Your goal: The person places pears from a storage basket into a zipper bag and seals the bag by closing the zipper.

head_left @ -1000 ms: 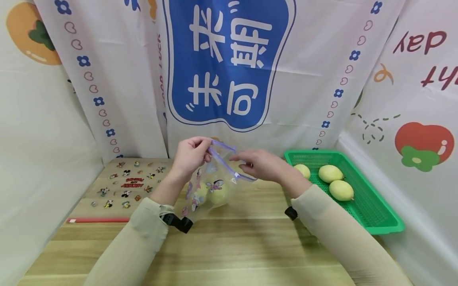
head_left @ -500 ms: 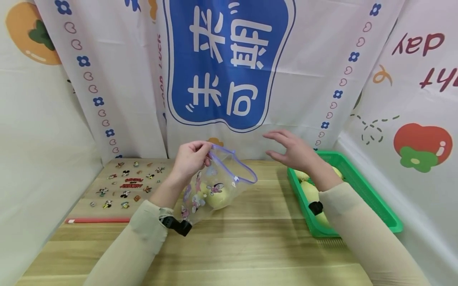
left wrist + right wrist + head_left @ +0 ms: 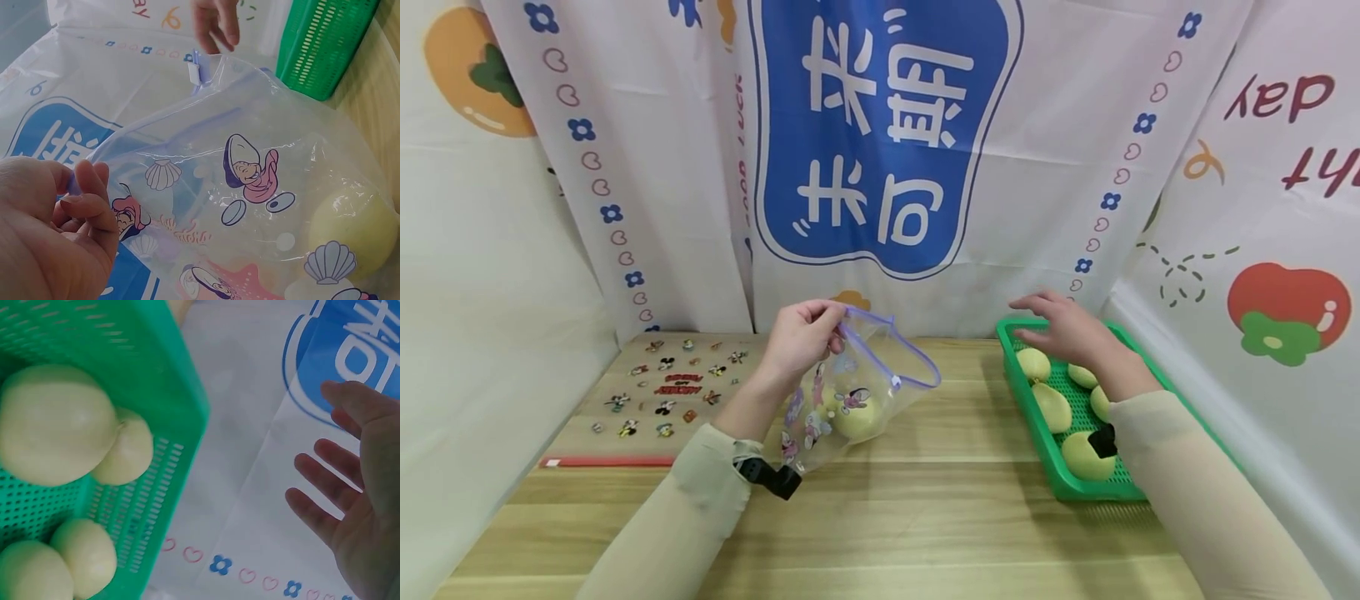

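My left hand (image 3: 805, 337) pinches the purple-edged top corner of a clear printed zip bag (image 3: 880, 367); the bag's mouth gapes toward the right. Pale yellow fruit (image 3: 855, 417) lies in the lower part of the bag, and one (image 3: 354, 231) shows through the film in the left wrist view. With fingers spread and nothing held, my right hand (image 3: 1071, 333) is above the near-left part of a green basket (image 3: 1037, 433). Several yellow fruits (image 3: 1087, 456) lie in that basket. In the right wrist view the hand (image 3: 356, 481) is beside the basket (image 3: 187, 406), touching no fruit.
Flat on the wooden table (image 3: 880, 533) at the left lies another printed zip bag (image 3: 677, 400) with a red slider edge. A white printed cloth (image 3: 1037, 167) hangs behind the table, with more cloth at both sides.
My right hand has moved away from the bag's mouth, rightward to above the basket, and its fingers have spread. The bag's mouth stands wider. My left hand keeps its pinch in nearly the same place.
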Motion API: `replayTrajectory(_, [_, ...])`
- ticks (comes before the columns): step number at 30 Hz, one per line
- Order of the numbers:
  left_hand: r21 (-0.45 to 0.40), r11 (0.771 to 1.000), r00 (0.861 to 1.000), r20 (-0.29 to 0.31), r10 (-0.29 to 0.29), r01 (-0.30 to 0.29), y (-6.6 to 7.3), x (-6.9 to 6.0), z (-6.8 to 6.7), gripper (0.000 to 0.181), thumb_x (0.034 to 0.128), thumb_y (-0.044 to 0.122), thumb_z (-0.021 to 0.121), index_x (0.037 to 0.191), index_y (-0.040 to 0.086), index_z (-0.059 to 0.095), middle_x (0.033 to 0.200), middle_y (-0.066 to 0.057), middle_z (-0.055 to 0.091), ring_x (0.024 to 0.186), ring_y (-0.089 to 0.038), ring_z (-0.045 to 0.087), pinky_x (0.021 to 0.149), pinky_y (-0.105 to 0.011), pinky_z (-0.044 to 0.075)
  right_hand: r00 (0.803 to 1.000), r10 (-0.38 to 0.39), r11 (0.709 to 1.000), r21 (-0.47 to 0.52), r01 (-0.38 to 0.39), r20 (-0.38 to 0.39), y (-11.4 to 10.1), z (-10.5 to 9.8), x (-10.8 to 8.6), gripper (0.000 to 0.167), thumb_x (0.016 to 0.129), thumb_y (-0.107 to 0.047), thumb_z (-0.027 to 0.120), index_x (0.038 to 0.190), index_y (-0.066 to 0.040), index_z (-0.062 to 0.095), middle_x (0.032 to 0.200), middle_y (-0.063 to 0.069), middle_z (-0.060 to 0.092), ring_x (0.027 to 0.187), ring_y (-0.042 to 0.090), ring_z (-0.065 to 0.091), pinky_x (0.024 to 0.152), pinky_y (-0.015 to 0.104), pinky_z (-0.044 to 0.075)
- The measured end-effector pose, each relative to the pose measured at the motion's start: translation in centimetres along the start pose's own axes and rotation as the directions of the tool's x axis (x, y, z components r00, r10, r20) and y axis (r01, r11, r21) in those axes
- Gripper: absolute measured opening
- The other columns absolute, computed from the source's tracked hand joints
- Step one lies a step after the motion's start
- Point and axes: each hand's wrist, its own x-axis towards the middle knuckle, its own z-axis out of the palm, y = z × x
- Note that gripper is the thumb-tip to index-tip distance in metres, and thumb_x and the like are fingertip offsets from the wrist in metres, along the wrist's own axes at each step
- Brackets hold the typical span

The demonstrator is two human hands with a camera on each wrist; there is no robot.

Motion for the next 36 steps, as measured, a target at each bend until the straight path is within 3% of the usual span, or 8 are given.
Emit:
replayTrajectory(5, [0.003, 1.000, 1.000, 0.001, -0.005, 0.005, 0.0, -0.1, 0.0, 0.029, 0.1131, 0.022, 0.061, 0.123, 0.000, 0.078, 0.079, 0.001, 0.066, 0.063, -0.008, 0.062, 0.055, -0.016, 0.045, 0.991, 0.047, 0.999, 0.013, -0.049, 0.122, 2.1, 0.3, -0.5, 0.055, 0.106, -0.033, 0.074, 0.152, -0.006, 0.062, 0.155, 0.028, 0.059, 0.135, 0.050, 0.061, 0.112, 0.069, 0.050])
replayTrajectory(8, [0.007, 1.000, 1.000, 0.007, -0.010, 0.010, 0.0, -0.1, 0.0, 0.030, 0.1136, 0.023, 0.060, 0.123, 0.000, 0.077, 0.078, 0.001, 0.066, 0.063, -0.008, 0.062, 0.056, -0.017, 0.046, 0.965, 0.097, 0.994, 0.032, -0.109, 0.244, 3.2, 0.6, -0.7, 0.063, 0.106, -0.038, 0.072, 0.154, 0.000, 0.058, 0.155, 0.033, 0.058, 0.141, 0.055, 0.057, 0.115, 0.070, 0.048])
replayTrajectory(14, [0.002, 1.000, 1.000, 0.019, -0.018, 0.018, 0.1, -0.2, -0.1, 0.031, 0.1136, 0.024, 0.061, 0.123, 0.001, 0.078, 0.078, 0.002, 0.066, 0.063, -0.008, 0.062, 0.056, -0.018, 0.046, 0.873, 0.178, 0.977, 0.027, -0.213, 0.454, 4.5, 1.0, -1.3, 0.070, 0.108, -0.042, 0.069, 0.156, 0.007, 0.052, 0.154, 0.037, 0.056, 0.138, 0.056, 0.058, 0.110, 0.067, 0.054])
replayTrajectory(19, [0.004, 1.000, 1.000, 0.016, -0.019, 0.018, 0.1, -0.2, -0.2, 0.030, 0.1134, 0.024, 0.062, 0.123, 0.001, 0.078, 0.078, 0.001, 0.066, 0.064, -0.009, 0.062, 0.057, -0.018, 0.047, 0.769, 0.245, 0.943, 0.039, -0.330, 0.590, 5.0, 1.5, -1.7, 0.072, 0.108, -0.045, 0.069, 0.155, 0.007, 0.053, 0.152, 0.033, 0.058, 0.124, 0.045, 0.069, 0.097, 0.059, 0.064])
replayTrajectory(21, [0.000, 1.000, 1.000, 0.016, -0.019, 0.019, 0.1, -0.2, -0.3, 0.030, 0.1133, 0.024, 0.061, 0.123, 0.000, 0.078, 0.078, 0.001, 0.067, 0.063, -0.008, 0.062, 0.057, -0.017, 0.047, 0.742, 0.266, 0.933, 0.028, -0.359, 0.615, 5.1, 1.7, -1.8, 0.074, 0.106, -0.048, 0.069, 0.155, 0.005, 0.054, 0.150, 0.030, 0.061, 0.120, 0.040, 0.071, 0.095, 0.057, 0.065])
replayTrajectory(26, [-0.009, 1.000, 0.999, 0.020, -0.027, 0.027, 0.0, -0.1, -0.3, 0.030, 0.1130, 0.023, 0.062, 0.123, 0.000, 0.078, 0.079, 0.001, 0.067, 0.064, -0.008, 0.062, 0.057, -0.017, 0.047, 0.714, 0.292, 0.920, 0.018, -0.391, 0.636, 5.1, 2.3, -1.7, 0.077, 0.105, -0.052, 0.070, 0.155, 0.005, 0.053, 0.145, 0.029, 0.063, 0.118, 0.036, 0.073, 0.096, 0.058, 0.064])
replayTrajectory(36, [-0.006, 1.000, 1.000, 0.021, -0.023, 0.023, -0.2, 0.0, -0.3, 0.031, 0.1130, 0.024, 0.062, 0.124, 0.000, 0.077, 0.077, 0.001, 0.067, 0.063, -0.008, 0.062, 0.056, -0.017, 0.046, 0.685, 0.342, 0.896, -0.003, -0.445, 0.644, 4.9, 3.0, -1.6, 0.082, 0.099, -0.052, 0.076, 0.157, 0.002, 0.053, 0.143, 0.026, 0.064, 0.111, 0.031, 0.074, 0.090, 0.050, 0.066])
